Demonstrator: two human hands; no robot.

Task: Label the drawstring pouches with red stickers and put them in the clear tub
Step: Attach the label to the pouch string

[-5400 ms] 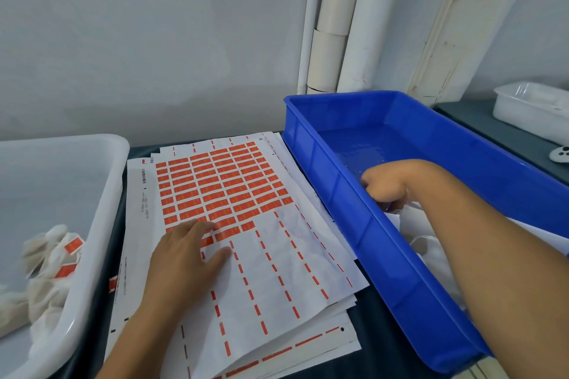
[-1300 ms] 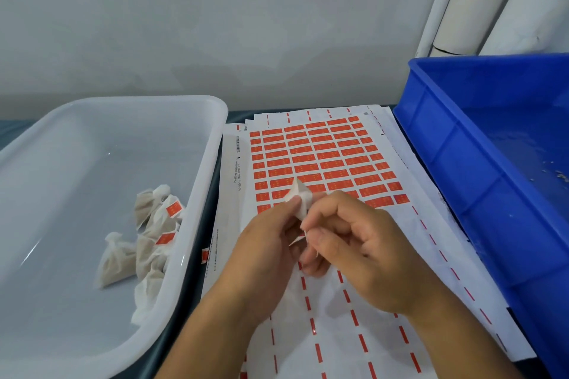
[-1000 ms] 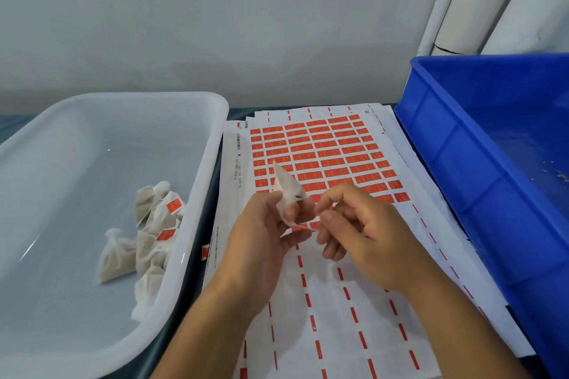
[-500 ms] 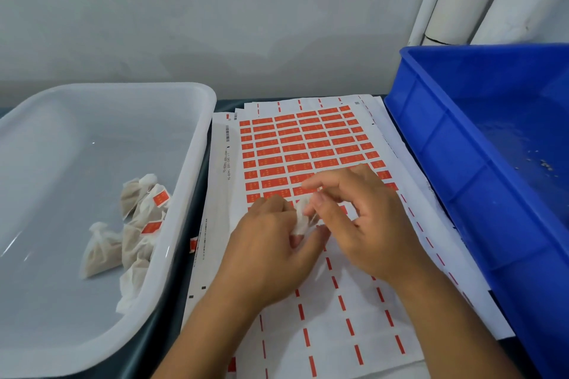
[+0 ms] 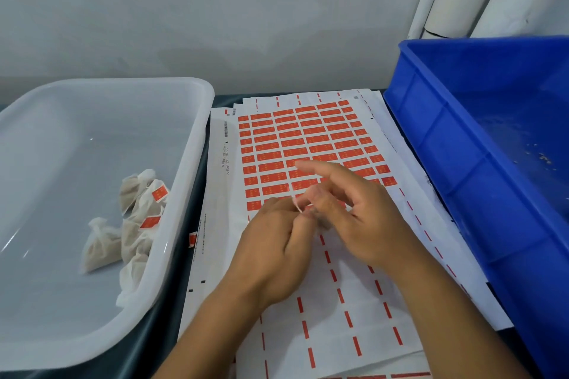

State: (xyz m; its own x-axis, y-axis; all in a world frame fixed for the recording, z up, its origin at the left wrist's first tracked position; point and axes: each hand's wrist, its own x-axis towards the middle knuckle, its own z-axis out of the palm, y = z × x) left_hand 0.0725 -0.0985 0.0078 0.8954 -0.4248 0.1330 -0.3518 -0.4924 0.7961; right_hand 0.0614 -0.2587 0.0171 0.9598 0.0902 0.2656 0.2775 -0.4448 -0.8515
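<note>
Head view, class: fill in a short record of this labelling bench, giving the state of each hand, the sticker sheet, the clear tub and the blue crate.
left hand: fingers curled round a small pouch, mostly hidden, over the sticker sheet
right hand: thumb and middle finger pinch at the pouch, index finger stretched out
sticker sheet: top of a paper stack; upper rows full of red stickers, lower rows peeled
clear tub: left of the sheet; several pouches lie inside, two showing red stickers
blue crate: right of the sheet; only crumbs visible
</note>
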